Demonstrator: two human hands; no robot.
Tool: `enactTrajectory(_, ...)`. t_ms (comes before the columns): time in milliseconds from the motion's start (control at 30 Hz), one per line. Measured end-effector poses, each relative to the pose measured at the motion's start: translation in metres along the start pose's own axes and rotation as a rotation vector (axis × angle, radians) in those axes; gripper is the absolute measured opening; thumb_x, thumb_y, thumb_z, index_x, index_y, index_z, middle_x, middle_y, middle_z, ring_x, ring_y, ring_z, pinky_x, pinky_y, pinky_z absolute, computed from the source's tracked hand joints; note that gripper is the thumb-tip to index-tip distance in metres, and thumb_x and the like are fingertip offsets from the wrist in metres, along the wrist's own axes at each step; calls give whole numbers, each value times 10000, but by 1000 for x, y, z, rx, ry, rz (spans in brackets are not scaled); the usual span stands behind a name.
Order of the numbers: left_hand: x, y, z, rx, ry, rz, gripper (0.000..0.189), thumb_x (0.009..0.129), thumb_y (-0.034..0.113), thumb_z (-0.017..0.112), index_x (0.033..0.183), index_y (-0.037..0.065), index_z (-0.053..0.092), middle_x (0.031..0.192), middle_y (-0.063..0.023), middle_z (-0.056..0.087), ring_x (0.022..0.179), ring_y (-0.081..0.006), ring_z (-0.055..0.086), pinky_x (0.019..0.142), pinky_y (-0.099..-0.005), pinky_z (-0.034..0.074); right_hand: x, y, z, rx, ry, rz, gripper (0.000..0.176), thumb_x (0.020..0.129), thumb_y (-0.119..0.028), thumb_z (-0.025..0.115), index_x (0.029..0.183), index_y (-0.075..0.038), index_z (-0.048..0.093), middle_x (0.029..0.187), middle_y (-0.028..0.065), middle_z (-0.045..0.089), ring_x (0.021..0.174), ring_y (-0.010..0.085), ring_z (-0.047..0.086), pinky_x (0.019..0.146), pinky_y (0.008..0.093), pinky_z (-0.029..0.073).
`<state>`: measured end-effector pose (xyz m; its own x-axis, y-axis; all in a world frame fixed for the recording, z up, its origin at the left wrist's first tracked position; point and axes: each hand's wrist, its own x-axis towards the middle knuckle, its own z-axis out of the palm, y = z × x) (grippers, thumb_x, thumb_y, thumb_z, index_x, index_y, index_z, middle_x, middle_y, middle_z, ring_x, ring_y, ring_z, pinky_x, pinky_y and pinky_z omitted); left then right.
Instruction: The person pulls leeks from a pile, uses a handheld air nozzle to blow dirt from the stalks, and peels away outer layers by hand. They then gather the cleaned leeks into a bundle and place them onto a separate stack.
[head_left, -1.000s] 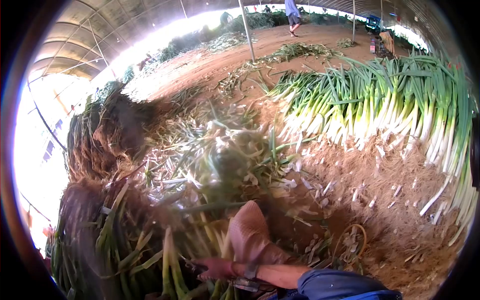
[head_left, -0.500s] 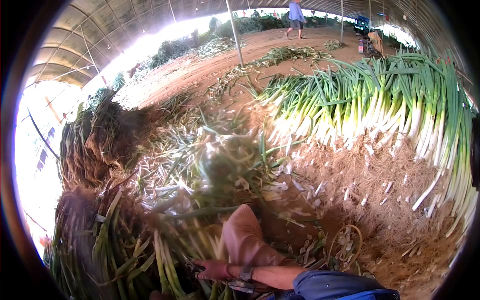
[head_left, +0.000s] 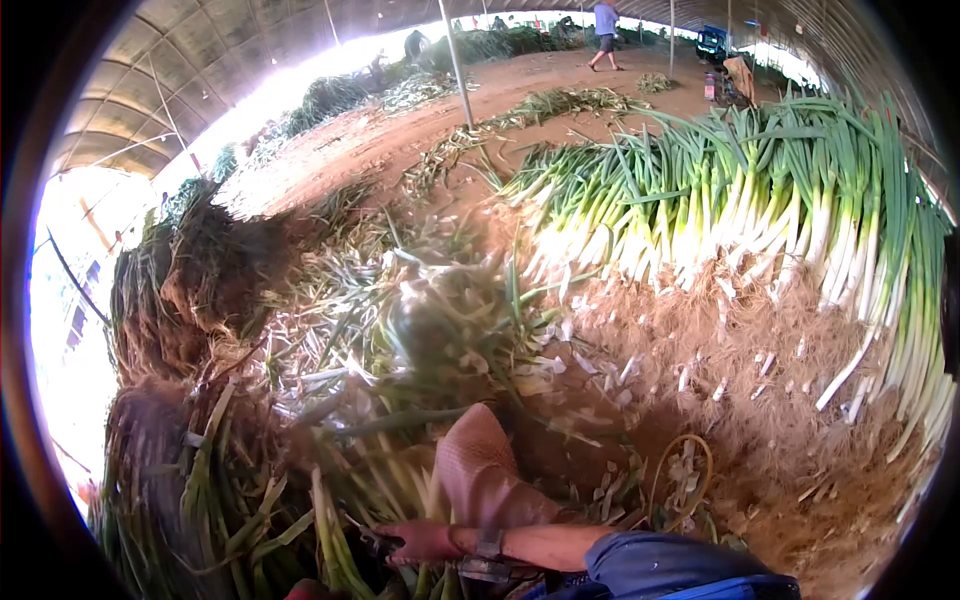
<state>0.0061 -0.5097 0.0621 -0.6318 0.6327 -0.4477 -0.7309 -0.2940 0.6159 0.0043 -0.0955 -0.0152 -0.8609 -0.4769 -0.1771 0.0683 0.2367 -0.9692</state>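
Observation:
My right hand (head_left: 418, 541), in a reddish glove with a dark band at the wrist, reaches in from the lower right. Its fingers are bent at a small dark thing beside the green onion stalks (head_left: 335, 545); what it is I cannot make out. Only a reddish bit of my left hand (head_left: 306, 590) shows at the bottom edge, its fingers hidden. Under my right forearm lies a greyish, shiny object (head_left: 485, 570), partly covered. A pink textured cloth (head_left: 478, 460) rises just beyond the wrist. Untrimmed green onions (head_left: 170, 490) are heaped at the left.
A long row of cleaned green onions (head_left: 750, 195) lies at the right, roots toward me. Peeled leaves (head_left: 340, 330) litter the middle. A yellowish hoop (head_left: 708, 470) stands by my sleeve. A pole (head_left: 456, 65) rises farther off, and a person (head_left: 606, 35) walks at the back.
The view has shifted slightly, so most things sit a little farther left and up. My right hand has moved very little. The person at the back has taken a step.

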Motion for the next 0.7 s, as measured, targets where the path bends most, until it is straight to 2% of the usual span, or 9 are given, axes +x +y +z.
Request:
enactTrajectory(67, 3, 0, 4, 550, 451, 34, 707, 956, 494, 685, 1454, 0, 590, 1340, -203, 698, 1219, -370, 677, 1033, -527, 548, -2, -3, -4, 37, 11, 16, 890, 928, -406, 739, 1690, -161, 348, 1175, 145, 750, 1020, 288, 708, 920, 393, 518)
enactTrajectory(100, 3, -2, 17, 552, 450, 29, 707, 956, 494, 685, 1454, 0, 590, 1340, -203, 698, 1219, -370, 677, 1033, -527, 548, -3, -3, -5, 38, 7, 21, 884, 925, -412, 740, 1684, -160, 362, 1198, 150, 745, 1034, 288, 708, 930, 390, 517)
enactTrajectory(167, 7, -5, 94, 606, 106, 192, 542, 976, 397, 709, 1350, 6, 680, 1192, -149, 750, 1050, -301, 729, 902, -480, 587, -5, -7, -11, 43, 4, 27, 878, 922, -418, 742, 1677, -158, 377, 1220, 154, 740, 1048, 288, 708, 940, 388, 517)
enactTrajectory(200, 10, -4, 88, 608, 106, 187, 542, 976, 397, 709, 1350, 6, 680, 1192, -149, 750, 1050, -301, 729, 902, -480, 587, -7, -10, -15, 38, -5, 76, 882, 923, -420, 739, 1679, -152, 371, 1237, 159, 737, 1069, 293, 707, 951, 389, 515)
enactTrajectory(367, 34, 2, 7, 980, 552, -285, 445, 965, 391, 764, 1192, 9, 764, 1009, -85, 761, 854, -235, 724, 743, -445, 576, -4, -3, -19, 54, 25, 65, 893, 922, -424, 733, 1681, -141, 358, 1284, 175, 724, 1127, 311, 702, 979, 395, 509)
enactTrajectory(400, 36, 1, 24, 978, 550, -292, 445, 965, 391, 764, 1192, 9, 764, 1009, -85, 761, 854, -235, 724, 743, -445, 576, -11, -16, -24, 58, -6, 77, 887, 926, -421, 730, 1682, -145, 356, 1285, 180, 723, 1134, 317, 701, 983, 398, 507)
enactTrajectory(467, 46, -1, 88, 900, 686, -54, 321, 923, 321, 825, 1026, 17, 805, 876, -42, 733, 717, -183, 675, 632, -404, 526, -14, -20, -26, 61, -34, 95, 882, 930, -419, 727, 1683, -150, 354, 1286, 184, 722, 1140, 323, 699, 988, 400, 504)
enactTrajectory(500, 48, -6, 89, 900, 681, -57, 321, 923, 321, 825, 1026, 17, 805, 876, -42, 733, 717, -183, 675, 632, -404, 526, -9, -17, -21, 36, -1, 78, 872, 928, -411, 731, 1679, -159, 366, 1273, 183, 727, 1131, 319, 702, 976, 400, 510)
enactTrajectory(700, 93, -9, -23, 1790, 907, -179, 473, 788, 474, 864, 899, 18, 806, 769, -149, 743, 710, -317, 737, 642, -439, 576, -12, -20, -14, 51, 30, 93, 836, 900, -337, 750, 1651, -169, 422, 1193, 154, 749, 1058, 283, 705, 929, 384, 535)
